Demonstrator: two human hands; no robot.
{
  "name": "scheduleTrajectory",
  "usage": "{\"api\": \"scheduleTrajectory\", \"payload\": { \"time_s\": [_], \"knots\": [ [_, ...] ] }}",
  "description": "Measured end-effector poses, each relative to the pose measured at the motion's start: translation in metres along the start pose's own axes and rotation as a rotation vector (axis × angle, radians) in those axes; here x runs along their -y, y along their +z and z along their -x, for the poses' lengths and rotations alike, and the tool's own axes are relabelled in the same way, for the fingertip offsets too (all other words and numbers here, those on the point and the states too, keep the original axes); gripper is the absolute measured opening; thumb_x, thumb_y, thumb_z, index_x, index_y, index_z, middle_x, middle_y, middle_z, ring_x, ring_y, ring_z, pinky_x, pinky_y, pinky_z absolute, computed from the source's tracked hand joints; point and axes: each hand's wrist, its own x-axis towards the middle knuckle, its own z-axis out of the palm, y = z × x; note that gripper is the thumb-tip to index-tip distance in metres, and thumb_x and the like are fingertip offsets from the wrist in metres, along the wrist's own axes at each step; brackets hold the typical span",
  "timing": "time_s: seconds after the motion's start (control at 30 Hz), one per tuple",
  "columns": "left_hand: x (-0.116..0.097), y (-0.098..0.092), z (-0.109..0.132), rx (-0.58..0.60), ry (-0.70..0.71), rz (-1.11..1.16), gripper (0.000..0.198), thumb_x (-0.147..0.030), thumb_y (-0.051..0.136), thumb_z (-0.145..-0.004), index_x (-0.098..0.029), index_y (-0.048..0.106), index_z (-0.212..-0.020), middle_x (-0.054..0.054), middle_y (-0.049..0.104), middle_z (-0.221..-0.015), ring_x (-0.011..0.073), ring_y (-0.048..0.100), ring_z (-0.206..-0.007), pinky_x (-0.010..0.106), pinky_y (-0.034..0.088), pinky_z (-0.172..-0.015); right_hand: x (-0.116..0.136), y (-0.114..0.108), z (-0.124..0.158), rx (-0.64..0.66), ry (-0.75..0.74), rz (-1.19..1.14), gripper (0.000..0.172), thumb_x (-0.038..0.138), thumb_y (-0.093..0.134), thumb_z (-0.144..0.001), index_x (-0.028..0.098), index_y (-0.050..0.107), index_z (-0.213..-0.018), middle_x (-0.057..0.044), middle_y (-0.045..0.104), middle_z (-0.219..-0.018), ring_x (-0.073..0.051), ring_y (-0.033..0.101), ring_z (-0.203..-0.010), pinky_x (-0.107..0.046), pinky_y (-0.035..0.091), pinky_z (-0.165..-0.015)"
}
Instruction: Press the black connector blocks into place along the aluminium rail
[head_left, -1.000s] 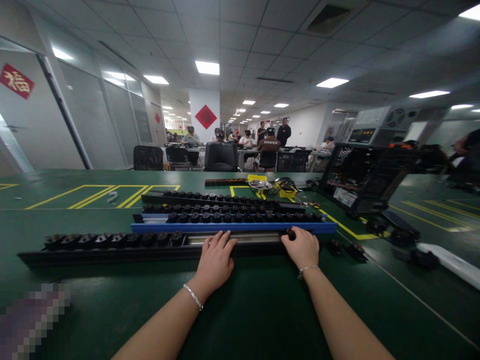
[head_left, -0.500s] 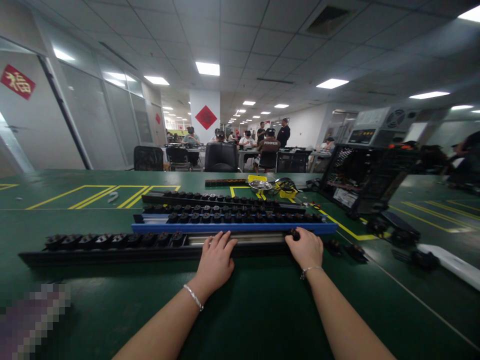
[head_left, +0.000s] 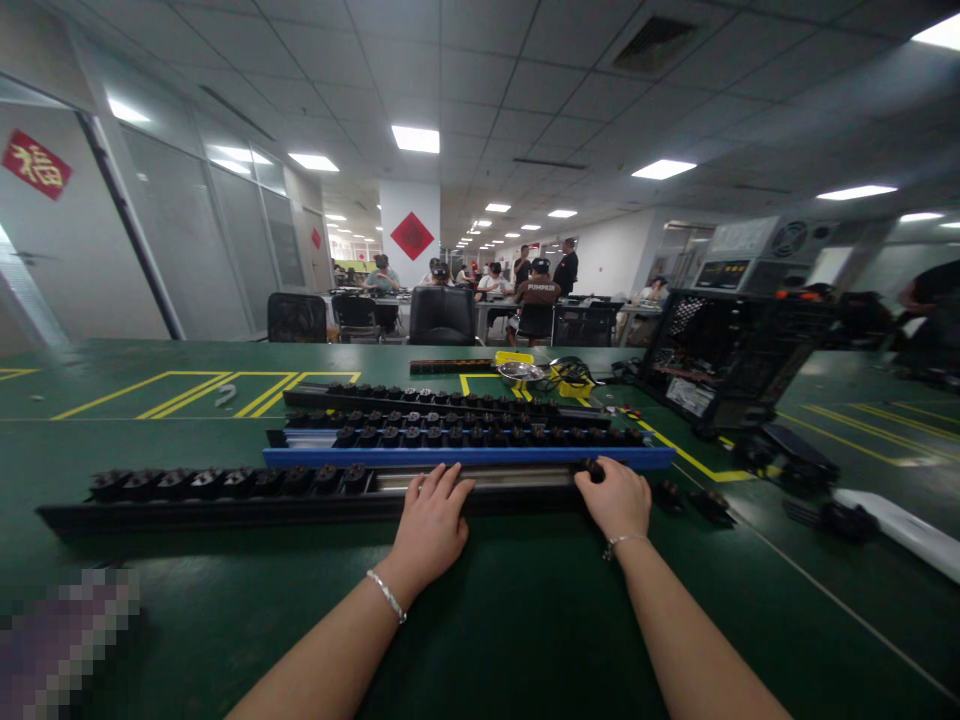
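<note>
A long black rail (head_left: 247, 511) lies across the green table in front of me. Black socket-like modules (head_left: 268, 481) fill its left part, and the bare silvery channel (head_left: 517, 478) runs on to the right. Resting across the rail's middle, my left hand (head_left: 433, 518) has its fingers stretched out and holds nothing. At the rail's right end, my right hand (head_left: 616, 500) has thumb and fingers closed on a small black module (head_left: 589, 467), mostly covered by the fingers. Two loose black modules (head_left: 711, 505) lie just right of that hand.
Behind lie a blue rail (head_left: 465, 457) and another black rail (head_left: 330, 396), both with modules. An opened computer case (head_left: 720, 350) stands at the right. A metal bowl (head_left: 521, 372) and cables sit at the back. People work at far tables.
My right hand has shifted slightly to the right along the rail with the module. My left hand stays in the same place.
</note>
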Motion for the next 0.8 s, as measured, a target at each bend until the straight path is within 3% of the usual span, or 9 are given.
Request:
{"api": "scheduleTrajectory", "payload": {
  "time_s": [0.8],
  "knots": [
    [0.0,-0.0005,0.0003,-0.002,0.0,0.01,0.047,-0.019,0.05,-0.075,-0.029,0.049,-0.121,0.004,0.044,-0.138,0.0247,0.033,-0.13,0.048,0.023,-0.106,-0.0079,0.0014,-0.0027,-0.035,0.024,-0.004,0.036,0.035,0.043,-0.072,0.017,0.063,-0.096,-0.009,0.061,-0.113,-0.024,0.05,-0.106,-0.038,0.028,-0.095]
  ]
}}
